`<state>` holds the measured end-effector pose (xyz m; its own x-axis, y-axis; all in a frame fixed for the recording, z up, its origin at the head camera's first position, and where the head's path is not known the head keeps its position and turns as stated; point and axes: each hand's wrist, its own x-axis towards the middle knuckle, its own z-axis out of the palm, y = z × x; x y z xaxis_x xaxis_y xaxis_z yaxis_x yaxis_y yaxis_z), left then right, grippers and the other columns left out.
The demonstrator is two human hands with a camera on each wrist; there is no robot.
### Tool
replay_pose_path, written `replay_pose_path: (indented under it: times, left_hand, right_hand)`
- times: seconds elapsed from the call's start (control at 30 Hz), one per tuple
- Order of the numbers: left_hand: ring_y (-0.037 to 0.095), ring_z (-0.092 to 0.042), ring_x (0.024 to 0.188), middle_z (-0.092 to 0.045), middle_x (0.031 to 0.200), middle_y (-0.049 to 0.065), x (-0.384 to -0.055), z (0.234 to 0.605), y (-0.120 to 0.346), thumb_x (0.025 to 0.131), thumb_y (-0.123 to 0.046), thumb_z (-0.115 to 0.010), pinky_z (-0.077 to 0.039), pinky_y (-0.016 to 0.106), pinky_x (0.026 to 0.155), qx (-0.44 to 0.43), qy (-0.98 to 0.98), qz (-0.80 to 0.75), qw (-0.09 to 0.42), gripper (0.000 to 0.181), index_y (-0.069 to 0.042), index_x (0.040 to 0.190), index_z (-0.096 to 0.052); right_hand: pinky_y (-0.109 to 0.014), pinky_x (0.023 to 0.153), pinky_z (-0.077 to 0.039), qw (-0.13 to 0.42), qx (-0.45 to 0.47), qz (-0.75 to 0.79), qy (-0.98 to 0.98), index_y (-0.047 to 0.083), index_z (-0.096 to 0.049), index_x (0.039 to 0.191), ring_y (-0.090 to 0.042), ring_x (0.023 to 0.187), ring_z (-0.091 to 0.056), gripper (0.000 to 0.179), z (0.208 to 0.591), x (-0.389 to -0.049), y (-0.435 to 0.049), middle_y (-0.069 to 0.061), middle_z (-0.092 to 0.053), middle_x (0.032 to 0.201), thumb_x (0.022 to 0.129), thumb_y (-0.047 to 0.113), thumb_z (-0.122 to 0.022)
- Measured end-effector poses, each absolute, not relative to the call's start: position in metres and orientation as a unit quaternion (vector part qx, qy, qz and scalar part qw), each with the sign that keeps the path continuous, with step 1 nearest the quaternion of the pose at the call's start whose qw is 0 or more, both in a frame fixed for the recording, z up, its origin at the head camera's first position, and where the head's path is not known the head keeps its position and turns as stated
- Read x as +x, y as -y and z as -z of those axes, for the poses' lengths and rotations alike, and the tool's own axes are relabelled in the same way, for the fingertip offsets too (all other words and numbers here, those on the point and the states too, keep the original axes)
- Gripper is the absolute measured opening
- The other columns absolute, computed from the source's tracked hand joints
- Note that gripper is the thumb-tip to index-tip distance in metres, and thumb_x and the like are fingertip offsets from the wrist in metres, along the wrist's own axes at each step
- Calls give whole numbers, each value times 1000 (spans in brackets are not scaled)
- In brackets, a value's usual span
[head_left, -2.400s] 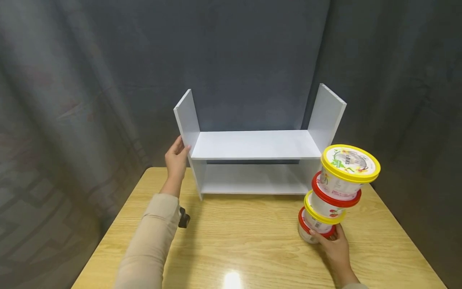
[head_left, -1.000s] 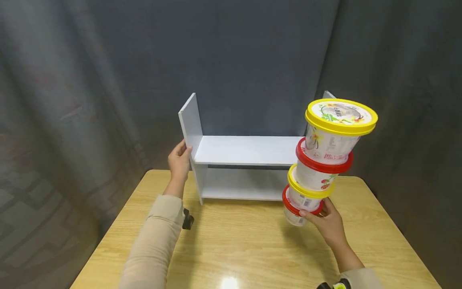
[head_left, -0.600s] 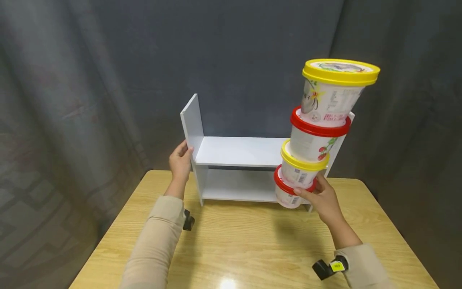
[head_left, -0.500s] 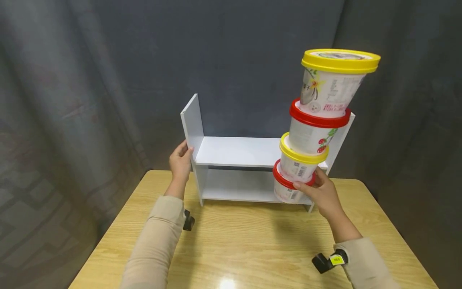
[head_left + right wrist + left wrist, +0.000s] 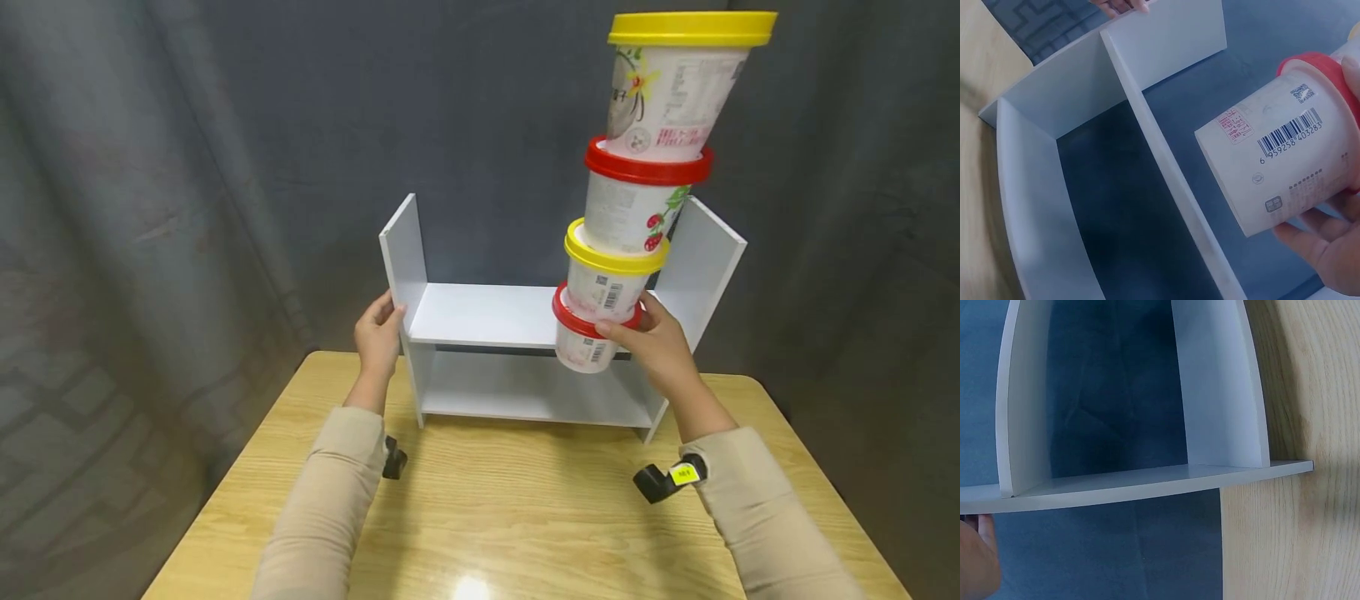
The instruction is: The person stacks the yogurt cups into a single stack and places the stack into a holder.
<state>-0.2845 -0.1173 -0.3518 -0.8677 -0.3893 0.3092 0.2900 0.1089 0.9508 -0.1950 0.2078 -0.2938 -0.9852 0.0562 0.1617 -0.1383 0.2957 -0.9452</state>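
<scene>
My right hand grips the lowest ice cream tub of a tall, slightly leaning stack. Red and yellow lids alternate up to the large yellow-lidded tub at the top. The stack is in the air, in front of the right part of the white two-tier shelf. In the right wrist view the bottom tub shows its barcode, beside the upper board. My left hand holds the front edge of the shelf's left side panel, thumb at the edge; its other fingers are partly hidden.
The shelf stands on a wooden table towards its back. Grey curtains hang behind and at both sides. A black wrist camera sits at the right sleeve, another wrist camera at the left.
My right hand has raised the stack from near the tabletop, carrying it up, forward and somewhat left to the upper board's height. My left hand stays on the side panel.
</scene>
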Motion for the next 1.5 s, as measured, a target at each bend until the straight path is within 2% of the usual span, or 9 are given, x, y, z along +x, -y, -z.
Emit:
replay_pose_path:
  times: [0.2,0.4,0.63,0.87,1.17,1.5]
  left_hand:
    - [19,-53,97,-57,110,10,-283,353,117,82,-10,-58,-44,28,81,35,699,669,249,32,-7,114,-56]
    - [20,-54,96,-58,109,10,-284,353,118,82,-10,-59,-45,29,81,38,697,671,251,32,-7,113,-57]
    - [19,-54,94,-59,106,12,-284,353,118,81,-10,-59,-45,29,79,37,697,671,250,31,-6,112,-58]
    - [20,-55,96,-58,107,13,-283,354,118,81,-10,-60,-45,28,81,39,698,672,246,33,-5,113,-57]
    - [19,-54,95,-58,107,13,-282,358,120,81,-11,-60,-45,29,81,38,702,668,246,33,-5,114,-56]
    - [19,-53,98,-56,111,10,-284,358,120,82,-11,-58,-44,29,82,53,689,683,236,33,-7,115,-56]
  right_hand:
    - [-46,93,-32,82,11,-594,800,22,-24,136,-26,117,-33,84,287,-217,-203,-7,-34,133,69,43,-68]
    - [-43,90,-36,89,9,-595,799,19,-26,135,-25,114,-36,85,294,-237,-198,-7,-37,130,67,44,-69]
    - [-47,94,-30,95,-7,-580,809,18,-24,137,-27,119,-30,89,305,-254,-195,-8,-32,134,66,45,-70]
    - [-51,92,-30,109,-19,-564,818,19,-28,135,-26,118,-32,89,314,-263,-190,-8,-36,132,63,48,-71]
    - [-48,95,-28,106,-30,-558,822,21,-22,138,-25,120,-31,97,321,-269,-186,-5,-33,134,60,57,-67]
    - [-48,96,-26,114,-23,-576,809,25,-14,139,-24,121,-28,98,327,-279,-179,-4,-29,136,62,57,-65]
